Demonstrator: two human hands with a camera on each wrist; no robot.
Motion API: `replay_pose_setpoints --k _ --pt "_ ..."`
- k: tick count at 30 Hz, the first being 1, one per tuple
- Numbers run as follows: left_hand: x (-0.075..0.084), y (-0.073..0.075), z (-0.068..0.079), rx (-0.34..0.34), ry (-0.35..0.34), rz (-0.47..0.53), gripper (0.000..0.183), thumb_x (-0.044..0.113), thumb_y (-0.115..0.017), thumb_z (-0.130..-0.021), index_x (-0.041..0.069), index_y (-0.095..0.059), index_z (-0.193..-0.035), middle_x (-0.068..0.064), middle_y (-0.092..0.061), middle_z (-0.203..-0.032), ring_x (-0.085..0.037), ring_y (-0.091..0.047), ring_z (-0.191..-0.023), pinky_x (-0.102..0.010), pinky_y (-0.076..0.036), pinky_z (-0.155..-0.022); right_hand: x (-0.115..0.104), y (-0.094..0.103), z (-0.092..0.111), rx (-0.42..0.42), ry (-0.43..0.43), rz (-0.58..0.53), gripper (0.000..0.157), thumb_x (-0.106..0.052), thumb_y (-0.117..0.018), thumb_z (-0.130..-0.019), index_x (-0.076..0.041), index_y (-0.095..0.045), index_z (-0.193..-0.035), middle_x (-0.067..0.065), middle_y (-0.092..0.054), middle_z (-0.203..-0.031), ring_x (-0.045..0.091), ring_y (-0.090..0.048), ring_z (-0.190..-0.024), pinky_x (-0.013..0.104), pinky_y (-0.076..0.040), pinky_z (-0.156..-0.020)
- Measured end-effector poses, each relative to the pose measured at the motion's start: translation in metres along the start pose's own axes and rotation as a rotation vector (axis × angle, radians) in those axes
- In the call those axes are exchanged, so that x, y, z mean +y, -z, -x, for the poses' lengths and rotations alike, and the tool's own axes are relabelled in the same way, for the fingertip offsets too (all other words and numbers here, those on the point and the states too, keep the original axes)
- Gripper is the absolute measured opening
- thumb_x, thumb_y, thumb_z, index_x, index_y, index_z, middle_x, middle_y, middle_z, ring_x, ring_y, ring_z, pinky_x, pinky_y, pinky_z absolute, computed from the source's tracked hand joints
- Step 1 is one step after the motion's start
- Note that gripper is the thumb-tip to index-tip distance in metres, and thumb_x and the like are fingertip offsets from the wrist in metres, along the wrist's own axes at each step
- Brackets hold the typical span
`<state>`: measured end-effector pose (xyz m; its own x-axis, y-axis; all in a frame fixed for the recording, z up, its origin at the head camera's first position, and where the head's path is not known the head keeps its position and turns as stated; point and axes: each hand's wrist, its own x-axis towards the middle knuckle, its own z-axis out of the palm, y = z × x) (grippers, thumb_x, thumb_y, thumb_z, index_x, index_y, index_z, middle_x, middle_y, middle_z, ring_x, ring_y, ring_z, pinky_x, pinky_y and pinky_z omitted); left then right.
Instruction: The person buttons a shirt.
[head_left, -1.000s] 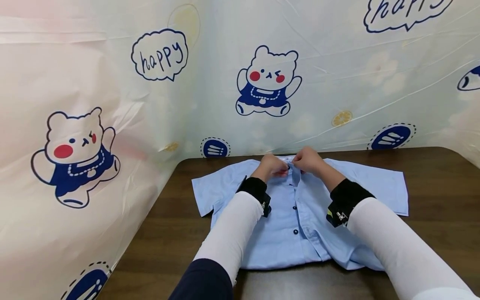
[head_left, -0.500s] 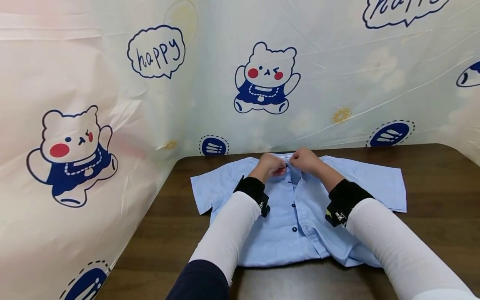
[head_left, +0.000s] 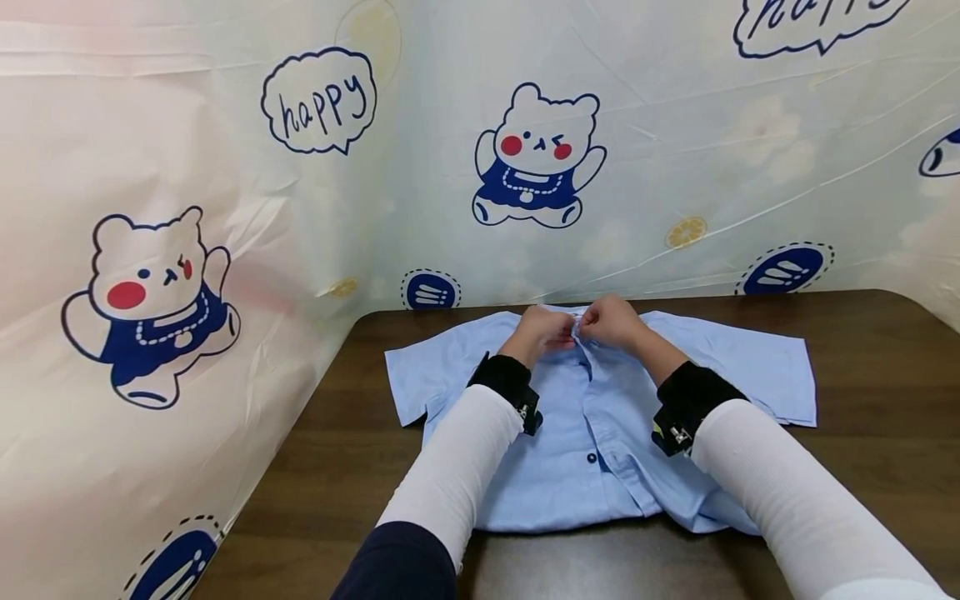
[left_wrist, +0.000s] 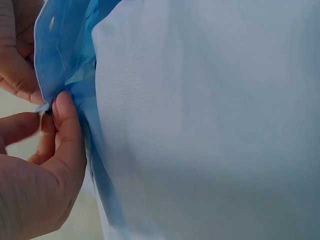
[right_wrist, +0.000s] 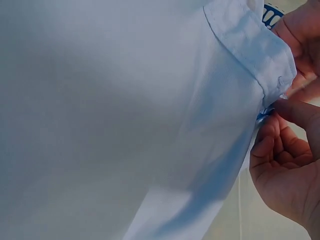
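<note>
A light blue short-sleeved shirt [head_left: 555,492] lies spread on the table, its collar toward the back edge. Both hands meet at the top of its front opening, just below the collar. My left hand [head_left: 542,332] pinches the shirt's edge there; in the left wrist view a small dark button [left_wrist: 48,111] shows between its fingers. My right hand [head_left: 611,321] pinches the facing front edge close beside it. A slit-like buttonhole [left_wrist: 52,23] shows on the cloth band in the left wrist view. Lower down, one dark button [head_left: 592,457] is exposed; the fingertips partly hide the pinched spot.
The brown wooden table [head_left: 322,467] surrounds the shirt. Behind and to the left hangs a pale curtain [head_left: 420,192] printed with bears and the word "happy". The shirt's lower right front [head_left: 697,492] is rumpled. Black bands with small cameras sit on both wrists.
The right front edge has shifted left and now covers a button that showed in the middle of the opening. Both hands stay at the collar with only slight finger movement.
</note>
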<state>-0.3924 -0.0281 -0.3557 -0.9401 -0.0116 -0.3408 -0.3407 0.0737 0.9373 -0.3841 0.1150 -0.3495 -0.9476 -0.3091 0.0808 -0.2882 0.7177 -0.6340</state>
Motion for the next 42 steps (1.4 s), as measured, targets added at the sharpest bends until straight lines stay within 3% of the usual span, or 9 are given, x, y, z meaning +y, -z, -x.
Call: replay_pose_setpoints --k 5,10,18,24,29,33,36,39,42 --pt "0.001 -0.006 -0.002 0.091 -0.022 -0.086 0.018 -0.002 -0.069 -0.082 -0.002 -0.059 -0.098 -0.01 -0.063 -0.078 -0.017 -0.064 -0.061 -0.035 -0.058 -0.072 0.001 -0.003 -0.001 0.053 0.027 0.035 0.011 -0.008 -0.07 -0.085 0.002 -0.071 -0.082 0.006 -0.063 -0.074 0.023 -0.056 -0.075 0.034 -0.045 -0.071" --pt "0.001 -0.005 -0.007 0.114 -0.015 -0.192 0.013 -0.001 -0.069 -0.083 0.0 -0.06 -0.092 -0.011 -0.059 -0.083 -0.018 -0.065 -0.06 -0.033 -0.058 -0.067 0.002 -0.006 -0.002 0.086 0.072 0.067 0.01 -0.008 -0.071 -0.083 0.0 -0.072 -0.079 0.003 -0.064 -0.071 0.021 -0.057 -0.071 0.031 -0.045 -0.068" --pt "-0.003 -0.006 -0.009 0.079 -0.028 -0.087 0.017 -0.004 -0.069 -0.088 -0.005 -0.063 -0.103 -0.01 -0.06 -0.087 -0.015 -0.059 -0.065 -0.026 -0.055 -0.063 0.001 -0.005 0.0 0.029 -0.008 -0.011 0.012 -0.01 -0.069 -0.089 0.001 -0.073 -0.087 0.004 -0.064 -0.072 0.018 -0.056 -0.068 0.028 -0.044 -0.061" --pt "-0.005 -0.006 -0.006 0.049 -0.036 -0.041 0.008 -0.005 -0.063 -0.091 -0.007 -0.064 -0.098 -0.009 -0.059 -0.079 -0.015 -0.057 -0.062 -0.023 -0.052 -0.058 0.004 -0.003 0.002 0.024 -0.026 -0.051 0.015 -0.012 -0.066 -0.089 0.001 -0.073 -0.088 0.002 -0.064 -0.068 0.017 -0.057 -0.066 0.028 -0.044 -0.062" --pt "-0.003 -0.007 -0.003 0.033 -0.057 -0.049 0.005 -0.006 -0.062 -0.09 -0.008 -0.062 -0.095 -0.007 -0.055 -0.071 -0.013 -0.054 -0.056 -0.022 -0.05 -0.055 0.006 -0.002 0.002 0.025 -0.014 -0.099 0.018 -0.01 -0.061 -0.089 0.003 -0.072 -0.082 0.0 -0.06 -0.061 0.016 -0.054 -0.063 0.027 -0.044 -0.061" --pt "-0.001 -0.009 -0.001 0.038 -0.074 -0.087 0.005 -0.006 -0.06 -0.09 -0.007 -0.06 -0.095 -0.007 -0.053 -0.078 -0.013 -0.054 -0.056 -0.026 -0.053 -0.06 0.005 -0.002 0.0 0.001 -0.099 -0.185 0.024 -0.011 -0.057 -0.091 0.002 -0.067 -0.072 0.001 -0.056 -0.061 0.015 -0.052 -0.06 0.025 -0.044 -0.058" --pt "0.0 -0.009 0.0 0.056 -0.114 -0.17 0.007 -0.004 -0.061 -0.09 -0.008 -0.065 -0.095 -0.009 -0.059 -0.088 -0.015 -0.057 -0.06 -0.029 -0.055 -0.065 0.001 -0.002 0.0 -0.036 -0.241 -0.318 0.028 -0.013 -0.056 -0.093 -0.001 -0.061 -0.068 0.001 -0.054 -0.061 0.014 -0.049 -0.057 0.024 -0.043 -0.055" --pt "0.0 -0.009 0.003 0.091 -0.222 -0.422 0.01 0.002 -0.065 -0.089 0.0 -0.074 -0.093 -0.007 -0.068 -0.096 -0.015 -0.062 -0.071 -0.028 -0.054 -0.067 -0.002 -0.002 0.0 -0.071 -0.375 -0.48 0.027 -0.013 -0.053 -0.095 -0.002 -0.057 -0.071 0.002 -0.052 -0.061 0.013 -0.047 -0.054 0.023 -0.041 -0.052" --pt "0.0 -0.009 0.006 0.149 -0.374 -0.719 0.01 0.009 -0.069 -0.088 0.011 -0.079 -0.09 -0.002 -0.072 -0.094 -0.015 -0.064 -0.083 -0.026 -0.051 -0.07 -0.003 -0.001 0.0 -0.086 -0.468 -0.619 0.022 -0.012 -0.049 -0.097 -0.001 -0.054 -0.079 0.003 -0.051 -0.064 0.012 -0.047 -0.054 0.022 -0.041 -0.05"
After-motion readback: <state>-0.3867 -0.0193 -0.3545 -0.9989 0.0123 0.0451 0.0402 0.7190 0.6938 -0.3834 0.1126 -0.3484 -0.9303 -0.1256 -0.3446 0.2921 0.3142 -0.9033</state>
